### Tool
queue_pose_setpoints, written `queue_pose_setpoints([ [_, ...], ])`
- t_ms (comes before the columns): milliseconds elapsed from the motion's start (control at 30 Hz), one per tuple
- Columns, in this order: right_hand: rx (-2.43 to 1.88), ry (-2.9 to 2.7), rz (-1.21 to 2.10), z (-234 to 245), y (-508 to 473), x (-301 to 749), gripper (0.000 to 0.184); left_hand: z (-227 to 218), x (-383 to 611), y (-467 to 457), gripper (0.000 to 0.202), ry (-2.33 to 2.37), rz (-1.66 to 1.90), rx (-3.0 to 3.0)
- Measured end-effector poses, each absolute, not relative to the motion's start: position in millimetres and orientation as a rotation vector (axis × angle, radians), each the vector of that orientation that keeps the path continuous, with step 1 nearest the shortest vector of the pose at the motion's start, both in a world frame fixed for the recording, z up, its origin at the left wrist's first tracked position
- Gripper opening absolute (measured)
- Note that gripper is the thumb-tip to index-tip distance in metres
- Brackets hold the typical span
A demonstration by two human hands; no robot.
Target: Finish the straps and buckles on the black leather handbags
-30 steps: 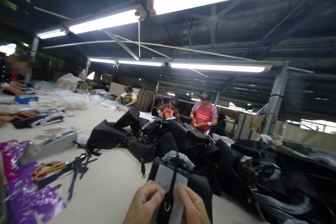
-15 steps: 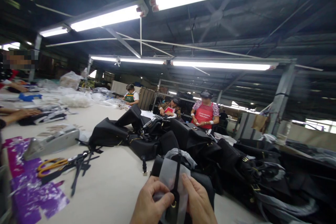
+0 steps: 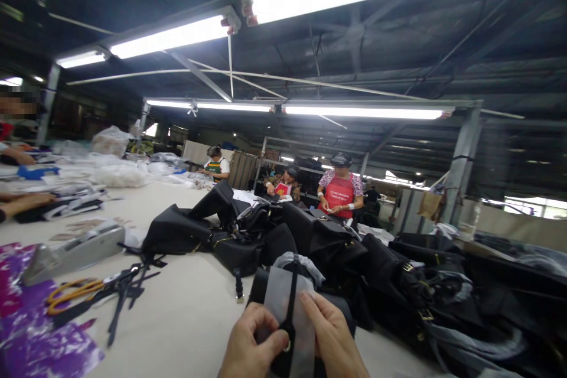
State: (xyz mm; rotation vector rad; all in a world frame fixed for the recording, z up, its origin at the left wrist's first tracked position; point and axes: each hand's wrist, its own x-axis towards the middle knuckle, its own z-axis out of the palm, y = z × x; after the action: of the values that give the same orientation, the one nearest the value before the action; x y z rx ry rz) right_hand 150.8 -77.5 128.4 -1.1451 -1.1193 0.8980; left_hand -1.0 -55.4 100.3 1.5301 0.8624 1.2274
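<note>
Low in the view, my left hand [image 3: 252,345] pinches a black strap [image 3: 290,307] near its small metal ring [image 3: 287,346]. My right hand [image 3: 330,333] grips the edge of a translucent plastic sheet [image 3: 279,307] lying along the strap. The strap rises from a black leather handbag [image 3: 341,313], which sits just beyond my hands. Its lower end is hidden behind my fingers.
A heap of black handbags [image 3: 248,242] covers the table [image 3: 186,301]. Orange-handled scissors [image 3: 73,296], loose black straps [image 3: 124,298], a grey metal box [image 3: 75,254] and a purple printed sheet [image 3: 39,331] lie left. Co-workers stand beyond; one wears a red apron [image 3: 340,195].
The view has tilted and shifted slightly. My hands have come closer together, and the sheet now stands narrower and more upright along the strap.
</note>
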Motion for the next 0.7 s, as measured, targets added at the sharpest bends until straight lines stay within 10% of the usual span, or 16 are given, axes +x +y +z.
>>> queue_pose_setpoints([
  [700, -1.008, -1.011, 0.901, 126, -76, 134, 0.046, 95, 7, -51, 0.057, 0.440, 1.081, 1.028],
])
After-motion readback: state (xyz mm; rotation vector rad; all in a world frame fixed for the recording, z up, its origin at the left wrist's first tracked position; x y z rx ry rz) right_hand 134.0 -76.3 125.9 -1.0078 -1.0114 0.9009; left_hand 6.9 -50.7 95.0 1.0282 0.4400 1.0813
